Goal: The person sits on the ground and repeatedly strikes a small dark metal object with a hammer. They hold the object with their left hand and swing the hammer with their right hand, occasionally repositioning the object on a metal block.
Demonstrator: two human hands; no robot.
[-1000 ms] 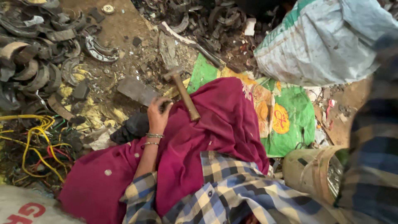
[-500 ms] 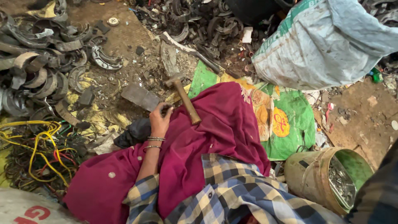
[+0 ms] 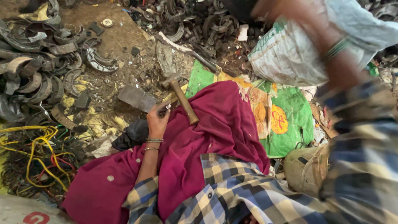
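Wooden-handled hammer with dark metal head [image 3: 182, 99] lay across maroon cloth [image 3: 215, 137] over lap, head toward dirt floor [image 3: 124, 41]. Judged head-heavy, stiff; handle dry, best gripped low on shaft. Left hand [image 3: 157, 122] beside handle, fingers [image 3: 162, 111] curled shut on small dark metal piece. Right hand [image 3: 286, 10] raised, motion-blurred near white woven sack [image 3: 290, 58]; finger state could not be told.

Single head-worn view looks steeply down from close above at the maroon cloth-covered lap [image 3: 215, 137] and scrap-strewn dirt ground [image 3: 124, 37] ahead.
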